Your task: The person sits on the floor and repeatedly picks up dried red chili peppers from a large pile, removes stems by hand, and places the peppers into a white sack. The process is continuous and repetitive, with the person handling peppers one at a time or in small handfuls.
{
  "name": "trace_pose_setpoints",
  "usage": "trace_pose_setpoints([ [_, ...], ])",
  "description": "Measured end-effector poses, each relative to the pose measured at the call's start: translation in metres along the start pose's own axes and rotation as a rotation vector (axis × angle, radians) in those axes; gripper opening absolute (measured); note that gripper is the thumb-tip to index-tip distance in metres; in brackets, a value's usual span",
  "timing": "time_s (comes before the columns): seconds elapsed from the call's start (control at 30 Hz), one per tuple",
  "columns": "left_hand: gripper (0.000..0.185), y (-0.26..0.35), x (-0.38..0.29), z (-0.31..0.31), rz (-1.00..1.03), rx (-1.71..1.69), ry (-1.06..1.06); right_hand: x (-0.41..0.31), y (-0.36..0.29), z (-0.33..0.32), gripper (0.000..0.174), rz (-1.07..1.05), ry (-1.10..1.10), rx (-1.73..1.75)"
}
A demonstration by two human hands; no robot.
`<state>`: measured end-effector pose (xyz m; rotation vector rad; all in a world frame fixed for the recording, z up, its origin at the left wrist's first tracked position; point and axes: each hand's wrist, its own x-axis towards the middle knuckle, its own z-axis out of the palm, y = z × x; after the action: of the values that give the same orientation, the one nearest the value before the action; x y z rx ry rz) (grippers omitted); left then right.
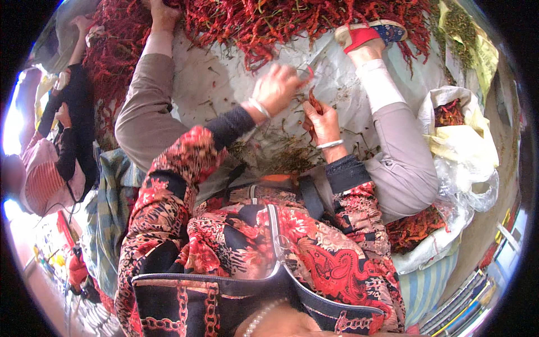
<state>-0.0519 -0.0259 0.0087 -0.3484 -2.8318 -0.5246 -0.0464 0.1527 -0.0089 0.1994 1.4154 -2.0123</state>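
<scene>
My left hand, blurred and wearing a white bangle, is raised over the pale sheet with a curved red chili pepper at its fingertips. Lower and to the right, my right hand, also with a white bangle, grips a small bunch of wrinkled dark red chilies. Some of that bunch is hidden by the fingers. A large heap of dried red chilies spreads along the top of the view, past my hands. Loose stems and bits litter the sheet near my lap.
My legs lie on both sides of the sheet. At the right stand an open white sack with chilies inside, a clear plastic bag and another sack of chilies. Another person sits at the left, beside the heap.
</scene>
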Motion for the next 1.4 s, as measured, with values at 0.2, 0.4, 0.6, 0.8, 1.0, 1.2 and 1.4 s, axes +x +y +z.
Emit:
trace_pose_setpoints([
  [0.2, 0.019, 0.035, -0.059, -0.003, -0.144, -0.323, -0.001, -0.009, 0.005, 0.004, 0.017, -0.083, 0.028, -0.256],
  [0.4, 0.013, 0.035, -0.062, -0.003, -0.255, -0.492, -0.098, -0.025, 0.0, 0.016, 0.017, -0.752, 0.081, -0.74],
  [0.6, 0.008, 0.027, -0.065, -0.019, 0.106, -0.758, -0.209, -0.031, 0.0, 0.011, 0.019, -0.033, -0.144, -0.148],
  [0.8, 0.012, 0.094, -0.069, -0.039, 0.333, -1.159, -0.766, -0.009, 0.019, 0.015, 0.013, -0.698, 0.047, -0.993],
  [1.0, 0.035, 0.016, -0.021, -0.007, 0.143, -0.376, -0.425, -0.003, -0.022, -0.015, 0.006, -0.194, 0.048, 0.013],
  [1.2, 0.039, -0.078, 0.135, 0.024, -0.2, 0.191, 0.018, 0.005, -0.005, -0.007, 0.019, -0.132, 0.033, -0.164],
  [1.4, 0.029, -0.077, 0.108, 0.053, -0.182, 0.229, -0.243, 0.007, -0.001, -0.014, 0.029, -0.179, 0.108, -0.323],
])
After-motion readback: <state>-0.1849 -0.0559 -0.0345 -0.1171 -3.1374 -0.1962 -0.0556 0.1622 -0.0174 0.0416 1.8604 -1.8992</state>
